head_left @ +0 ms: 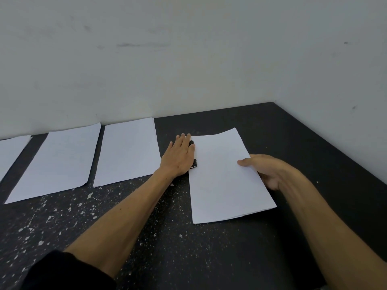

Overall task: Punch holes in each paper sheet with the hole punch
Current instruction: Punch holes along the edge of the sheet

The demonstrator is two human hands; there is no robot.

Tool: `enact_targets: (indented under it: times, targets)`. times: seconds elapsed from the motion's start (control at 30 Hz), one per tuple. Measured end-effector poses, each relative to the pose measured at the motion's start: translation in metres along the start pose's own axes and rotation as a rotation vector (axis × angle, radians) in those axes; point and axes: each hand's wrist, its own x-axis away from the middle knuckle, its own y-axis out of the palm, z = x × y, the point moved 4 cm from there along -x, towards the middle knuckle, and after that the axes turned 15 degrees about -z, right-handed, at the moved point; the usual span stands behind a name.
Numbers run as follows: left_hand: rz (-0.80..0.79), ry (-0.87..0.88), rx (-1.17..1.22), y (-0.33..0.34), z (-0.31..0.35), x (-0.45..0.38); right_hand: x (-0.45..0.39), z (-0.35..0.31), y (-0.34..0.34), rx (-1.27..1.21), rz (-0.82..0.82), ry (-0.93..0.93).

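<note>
A black hole punch (194, 162) lies on the dark table, mostly hidden under my left hand (179, 156), which rests flat on top of it with fingers together. A small stack of white sheets (222, 181) has its left edge at the punch. My right hand (270, 171) grips the stack's right edge, thumb on top, fingers beneath. Whether the paper edge sits inside the punch slot is hidden by my left hand.
Three more white sheets lie in a row to the left: one (127, 151) beside my left hand, one (56, 162) further left, one (10, 151) cut off by the frame. A white wall (188, 59) borders the dark table (167, 237), which is speckled with paper bits.
</note>
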Motion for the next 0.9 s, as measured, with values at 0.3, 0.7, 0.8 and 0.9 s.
enact_targets:
  times: [0.3, 0.7, 0.8, 0.9]
  targets:
    - [-0.002, -0.006, 0.009, 0.0, -0.0001, 0.0003, 0.0032, -0.0011, 0.0015, 0.019, 0.013, 0.006]
    - [-0.022, -0.032, 0.028, -0.0006, -0.0005, 0.0009, -0.0009, -0.0002, 0.0, 0.028, 0.005, -0.002]
    - [-0.019, -0.035, 0.031, -0.0004, -0.0007, 0.0007, -0.0008, -0.0003, -0.0003, 0.028, 0.011, 0.001]
    - [-0.026, -0.04, 0.039, -0.0004, -0.0005, -0.0001, -0.0032, 0.0019, -0.0022, 0.026, 0.002, -0.003]
